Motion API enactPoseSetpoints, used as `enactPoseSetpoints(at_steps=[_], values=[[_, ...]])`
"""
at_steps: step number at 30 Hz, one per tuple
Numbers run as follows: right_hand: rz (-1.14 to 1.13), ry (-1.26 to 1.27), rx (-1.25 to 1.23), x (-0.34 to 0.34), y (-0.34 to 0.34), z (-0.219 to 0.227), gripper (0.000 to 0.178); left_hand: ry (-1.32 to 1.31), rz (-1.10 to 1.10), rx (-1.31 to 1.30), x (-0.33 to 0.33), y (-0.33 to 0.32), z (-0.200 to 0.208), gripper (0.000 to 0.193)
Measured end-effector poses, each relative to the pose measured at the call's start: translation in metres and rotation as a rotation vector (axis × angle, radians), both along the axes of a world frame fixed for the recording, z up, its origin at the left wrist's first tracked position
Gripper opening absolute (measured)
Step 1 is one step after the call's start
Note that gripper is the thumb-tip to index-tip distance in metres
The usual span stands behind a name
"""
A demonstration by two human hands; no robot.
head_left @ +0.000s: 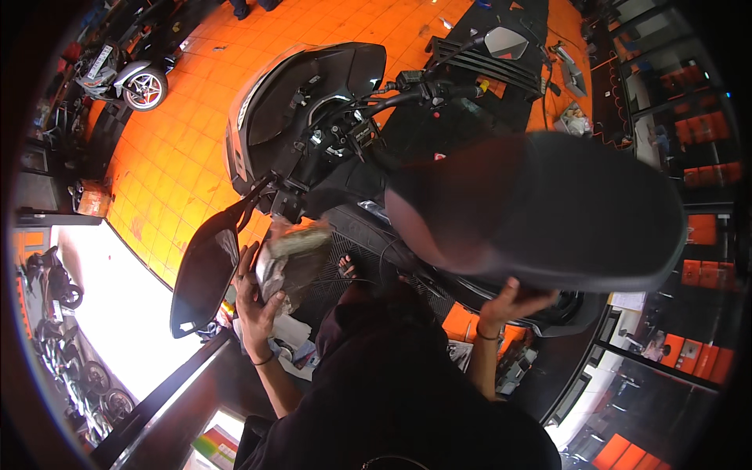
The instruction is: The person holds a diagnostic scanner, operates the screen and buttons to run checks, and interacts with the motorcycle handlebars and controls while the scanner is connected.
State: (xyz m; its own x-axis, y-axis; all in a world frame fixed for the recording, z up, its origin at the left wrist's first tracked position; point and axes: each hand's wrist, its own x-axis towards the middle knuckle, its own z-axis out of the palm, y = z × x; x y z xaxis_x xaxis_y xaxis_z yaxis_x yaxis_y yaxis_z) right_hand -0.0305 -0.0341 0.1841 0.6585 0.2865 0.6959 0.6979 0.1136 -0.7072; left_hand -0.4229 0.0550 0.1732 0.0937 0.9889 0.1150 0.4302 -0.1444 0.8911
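A dark scooter [337, 141] stands in front of me, its handlebar to the far left of its seat. The black seat [595, 211] looks raised off the body, its front part smeared by motion. My right hand [513, 305] is under the seat's near edge, thumb up against it and fingers partly hidden beneath. My left hand [257, 298] is closed round a clear plastic packet [294, 254], whose pale contents I cannot make out. Close beside that hand is the scooter's left mirror [207, 270].
Orange tiles [164, 188] cover the floor beyond the scooter. A black metal rack [489, 66] lies past the handlebar. Another scooter [129, 78] stands at the far left, near a cardboard box [93, 198]. Papers and packets [294, 337] lie below my left hand.
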Motion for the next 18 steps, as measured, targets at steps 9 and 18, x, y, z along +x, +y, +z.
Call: enactPoseSetpoints(at_steps=[9,18], values=[[-0.497,0.294,-0.104,0.064,-0.069,-0.02,0.055,-0.015,0.031,0.012,-0.001,0.0,0.002,0.058],[-0.331,-0.129,-0.448,0.02,-0.061,-0.026,0.058,0.166,0.062,-0.05,0.028,0.007,0.004,0.092]])
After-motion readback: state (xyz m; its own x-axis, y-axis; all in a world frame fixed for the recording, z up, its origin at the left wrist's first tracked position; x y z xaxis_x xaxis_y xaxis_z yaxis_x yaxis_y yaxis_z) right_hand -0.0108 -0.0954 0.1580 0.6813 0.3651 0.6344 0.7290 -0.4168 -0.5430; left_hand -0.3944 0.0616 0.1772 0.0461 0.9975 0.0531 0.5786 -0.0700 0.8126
